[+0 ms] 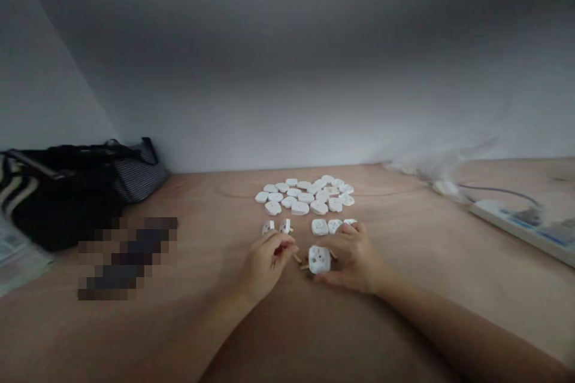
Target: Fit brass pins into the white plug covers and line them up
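Note:
My right hand (354,257) has its thumb and fingers round the side of a white plug housing (319,259), whose hollow inner side faces up. My left hand (272,263) is closed in a pinch just left of it; what its fingertips hold, if anything, is too small to make out. Small brass-coloured pieces (303,267) lie between the hands, beside the housing. Behind my left hand stand two white plug parts (284,226) with pins. A short row of white housings (320,227) lies behind my right hand, which partly hides it.
Several white plug covers (300,208) are spread farther back on the wooden table (215,239). A black bag (67,191) and a blurred-out dark object (130,257) are at left. A power strip (525,230) with a cable and a clear plastic bag (440,170) are at right.

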### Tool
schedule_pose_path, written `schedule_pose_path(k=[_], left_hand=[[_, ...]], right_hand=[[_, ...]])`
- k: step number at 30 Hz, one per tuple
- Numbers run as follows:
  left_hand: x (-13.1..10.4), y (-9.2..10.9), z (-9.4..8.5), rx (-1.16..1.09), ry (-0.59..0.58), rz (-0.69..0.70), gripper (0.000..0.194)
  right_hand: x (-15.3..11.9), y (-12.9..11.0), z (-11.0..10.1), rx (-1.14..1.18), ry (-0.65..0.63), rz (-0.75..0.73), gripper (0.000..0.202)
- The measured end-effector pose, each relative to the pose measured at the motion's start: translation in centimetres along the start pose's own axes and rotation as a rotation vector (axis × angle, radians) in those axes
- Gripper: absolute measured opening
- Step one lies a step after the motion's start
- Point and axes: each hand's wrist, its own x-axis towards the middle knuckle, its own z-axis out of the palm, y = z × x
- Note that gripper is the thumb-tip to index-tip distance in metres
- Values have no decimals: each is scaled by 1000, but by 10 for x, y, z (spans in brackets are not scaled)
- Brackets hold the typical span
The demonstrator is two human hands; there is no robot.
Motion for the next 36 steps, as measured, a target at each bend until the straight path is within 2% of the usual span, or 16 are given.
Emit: schedule_pose_path(k=[5, 9, 12, 17, 23, 26, 32, 36], left_hand=[[-2, -6, -2, 8, -243, 17, 19], [-2, -5, 2, 18, -294, 6, 17], [0, -4, 3, 2, -252, 34, 14], [-1, -4, 2, -15, -109, 40, 13], [-3, -3, 0, -69, -120, 133, 25], [-2, 0, -2, -96, -85, 158, 21], [0, 9, -5, -128, 69, 215, 10], [-2, 15, -3, -226, 108, 192, 10]], right_hand=[[1, 4, -5, 0, 35, 31, 42], [1, 2, -6, 32, -7, 26, 40], [0, 1, -5, 47, -29, 33, 40], [0, 1, -5, 75, -66, 67, 41], [1, -3, -4, 105, -113, 50, 40], [1, -3, -3, 104, -102, 51, 41], [1, -7, 0, 133, -102, 69, 44], [1, -12, 2, 157, -81, 71, 46]])
